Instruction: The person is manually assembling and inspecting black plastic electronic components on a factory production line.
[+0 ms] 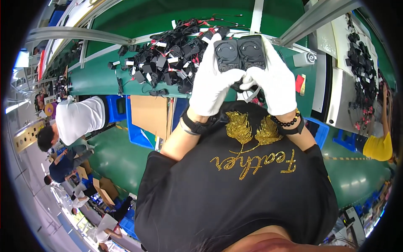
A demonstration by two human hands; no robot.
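Observation:
Both my hands wear white gloves and are raised over the green bench (pixel 96 82). My left hand (pixel 210 90) is closed on a black, square-faced power adapter (pixel 227 54). Gripped in my right hand (pixel 276 84) is a second, matching adapter (pixel 252 51), side by side with the first. Each face has a round moulded mark and faint small print. The thumbs press near the adapters' lower edges and almost meet. Below them hangs a dark cable with a white tag (pixel 252 95), partly hidden by the gloves. Left of my hands lies a heap of black adapters and cables (pixel 161 63).
A white device (pixel 304 59) and a red card (pixel 299 83) lie on the bench at the right. More black adapters (pixel 362 63) cover a surface farther right. Metal frame bars (pixel 84 34) cross above. Cardboard (pixel 149 114) stands in a blue bin (pixel 135 133). Co-workers sit at both sides.

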